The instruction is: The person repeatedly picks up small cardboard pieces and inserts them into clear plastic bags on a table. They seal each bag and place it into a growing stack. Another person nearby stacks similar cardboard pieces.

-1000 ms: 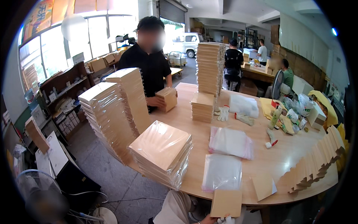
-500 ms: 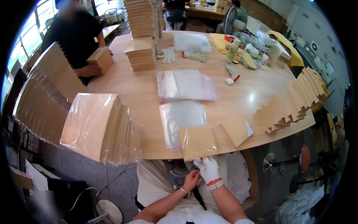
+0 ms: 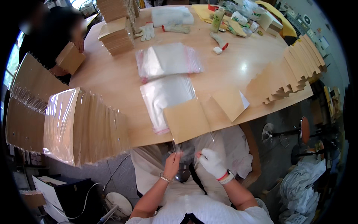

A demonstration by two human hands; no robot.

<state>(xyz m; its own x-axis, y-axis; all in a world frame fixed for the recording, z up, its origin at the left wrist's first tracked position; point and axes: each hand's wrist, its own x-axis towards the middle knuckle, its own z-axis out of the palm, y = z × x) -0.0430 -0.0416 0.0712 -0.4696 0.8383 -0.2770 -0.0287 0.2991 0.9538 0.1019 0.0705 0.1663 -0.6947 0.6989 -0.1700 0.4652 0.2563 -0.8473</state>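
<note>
A flat brown kraft square point(image 3: 187, 120), which looks like an envelope or a folded card, lies at the table's front edge inside a clear plastic bag point(image 3: 176, 141). The bag's near end hangs over the edge toward my lap. My left hand point(image 3: 173, 164), bare, pinches one side of that end. My right hand point(image 3: 211, 163), in a white glove with a red cuff, is closed on the opposite side. Under the kraft square lies a stack of clear bags point(image 3: 167, 95). To its right rests another brown kraft piece point(image 3: 230, 104) with a white sheet poking out.
Wrapped kraft pieces point(image 3: 87, 127) stand in a row at left. More clear bags point(image 3: 167, 59) lie farther back. Fanned kraft pieces point(image 3: 287, 76) spread at right. Gloves point(image 3: 148, 31), a bottle point(image 3: 217, 20) and a tall kraft stack point(image 3: 117, 35) stand behind. A person point(image 3: 48, 41) handles kraft pieces at far left.
My hands have moved apart, from close together to opposite sides of the bag's end. My head view has shifted, so the table appears higher and more to the left.
</note>
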